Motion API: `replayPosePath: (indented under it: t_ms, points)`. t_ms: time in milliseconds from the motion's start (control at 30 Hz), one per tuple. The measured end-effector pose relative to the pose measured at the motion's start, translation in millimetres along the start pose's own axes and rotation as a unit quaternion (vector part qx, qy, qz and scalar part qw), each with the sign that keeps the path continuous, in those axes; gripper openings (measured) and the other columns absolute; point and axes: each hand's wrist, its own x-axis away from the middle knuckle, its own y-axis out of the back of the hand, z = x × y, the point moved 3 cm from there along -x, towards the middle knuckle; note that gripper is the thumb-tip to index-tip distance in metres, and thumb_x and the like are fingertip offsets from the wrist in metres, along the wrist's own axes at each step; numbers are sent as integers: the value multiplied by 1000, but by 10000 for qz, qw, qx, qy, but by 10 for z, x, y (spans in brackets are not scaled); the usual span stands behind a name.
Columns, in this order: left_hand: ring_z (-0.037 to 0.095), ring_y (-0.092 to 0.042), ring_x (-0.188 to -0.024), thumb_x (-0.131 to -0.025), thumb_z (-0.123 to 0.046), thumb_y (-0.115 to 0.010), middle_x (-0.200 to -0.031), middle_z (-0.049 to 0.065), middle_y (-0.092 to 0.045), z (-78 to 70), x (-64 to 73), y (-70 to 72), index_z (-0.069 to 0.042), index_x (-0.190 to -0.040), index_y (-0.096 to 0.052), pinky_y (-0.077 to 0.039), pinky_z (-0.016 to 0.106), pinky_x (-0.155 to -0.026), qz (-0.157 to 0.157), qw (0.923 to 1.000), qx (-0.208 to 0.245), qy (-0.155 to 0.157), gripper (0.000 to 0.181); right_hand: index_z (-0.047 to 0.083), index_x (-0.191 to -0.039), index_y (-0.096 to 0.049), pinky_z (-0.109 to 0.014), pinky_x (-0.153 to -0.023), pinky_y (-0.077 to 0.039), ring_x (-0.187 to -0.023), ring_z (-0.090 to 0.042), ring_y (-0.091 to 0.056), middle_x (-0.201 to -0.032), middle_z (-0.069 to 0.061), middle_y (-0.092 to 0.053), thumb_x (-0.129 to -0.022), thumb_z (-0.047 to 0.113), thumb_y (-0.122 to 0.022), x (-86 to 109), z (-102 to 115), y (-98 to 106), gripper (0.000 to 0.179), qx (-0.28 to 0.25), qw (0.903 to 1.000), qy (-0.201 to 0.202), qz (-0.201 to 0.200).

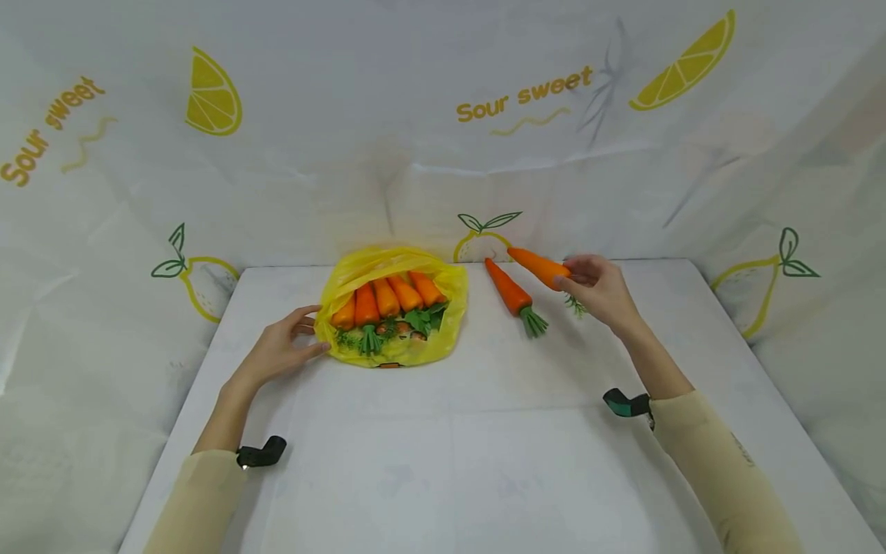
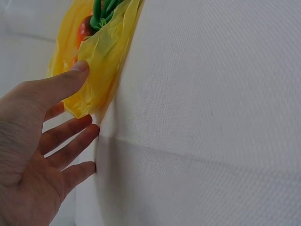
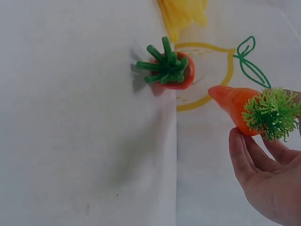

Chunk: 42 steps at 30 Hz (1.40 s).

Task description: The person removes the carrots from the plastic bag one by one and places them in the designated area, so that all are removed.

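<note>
My left hand [image 1: 280, 346] is at the left edge of a yellow plastic bag [image 1: 453, 323], thumb over its side and index finger partly hidden behind it in the left wrist view. The bag lies with its mouth facing me, and several orange carrots [image 1: 386, 298] with green tops show inside. Held by its thick end in my right hand [image 1: 601, 291] is another carrot [image 1: 536, 267], raised over the table, its tip towards the bag. Its feathery green top [image 3: 273, 115] shows in the right wrist view. Between bag and right hand lies a carrot [image 1: 508, 287] with a thick-stalked top.
The white-covered table [image 1: 443, 454] meets a pale backdrop cloth [image 1: 346, 177] printed with lemons and lettering, close behind the bag and carrots. A dark wrist camera [image 1: 261, 452] is strapped at the left sleeve, another camera [image 1: 625, 403] at the right.
</note>
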Motion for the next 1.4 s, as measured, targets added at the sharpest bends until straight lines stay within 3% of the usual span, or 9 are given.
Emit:
replayPosePath:
  t_ms: [200,300,833,900,967,1100,1400]
  points:
    - [46,-71,-126,-97,-24,-83,-140,27,-70,-4,2,-2,-4,-161,-47,-50,68,-115,-20,10000,26,-31,76,-3,-143,-58,1,-84,-47,-122,-32,-68,-143,-27,-65,-107,33,-70,-50,-184,-27,52,185,9992,-341,38]
    - [46,-71,-126,-97,-24,-83,-140,27,-70,4,-1,-8,-4,-161,-47,-50,68,-115,-23,10000,4,-20,76,-3,-144,-57,1,-83,-45,-131,-43,-65,-146,-28,-64,-107,35,-70,-73,-249,-49,55,210,9983,-533,72]
    - [46,-71,-126,-98,-26,-82,-141,27,-70,19,-9,-12,-5,-161,-46,-51,68,-114,-22,10000,-56,-1,76,-3,-143,-58,-3,-80,-52,-132,-46,-66,-147,-29,-64,-105,29,-73,-162,-415,-179,51,250,9964,-755,280]
    - [46,-71,-126,-98,-26,-83,-141,27,-70,20,-8,-14,-4,-161,-46,-51,68,-114,-17,10000,-46,0,76,-3,-142,-58,-11,-88,-58,-133,-46,-66,-147,-28,-64,-106,29,-73,-169,-421,-195,51,303,9960,-774,322]
    - [46,-71,-126,-98,-26,-82,-141,27,-70,22,-6,-15,-4,-161,-47,-51,68,-114,-16,10000,-36,-6,76,-3,-143,-58,-26,-99,-64,-134,-46,-65,-147,-28,-63,-106,28,-73,-177,-424,-212,51,359,9953,-810,379]
    - [45,-71,-125,-98,-25,-82,-141,27,-70,24,-6,-17,-4,-161,-47,-51,68,-114,-29,10000,-24,-39,75,-5,-145,-56,-55,-114,-57,-137,-48,-63,-149,-29,-61,-106,25,-72,-184,-418,-248,52,390,9937,-914,528]
    - [45,-71,-125,-98,-27,-83,-141,27,-70,31,-10,-19,-5,-161,-47,-51,67,-114,-54,10000,-11,-28,75,-7,-147,-53,-57,-113,-55,-138,-49,-63,-150,-31,-58,-106,21,-71,-187,-449,-291,52,443,9930,-834,712]
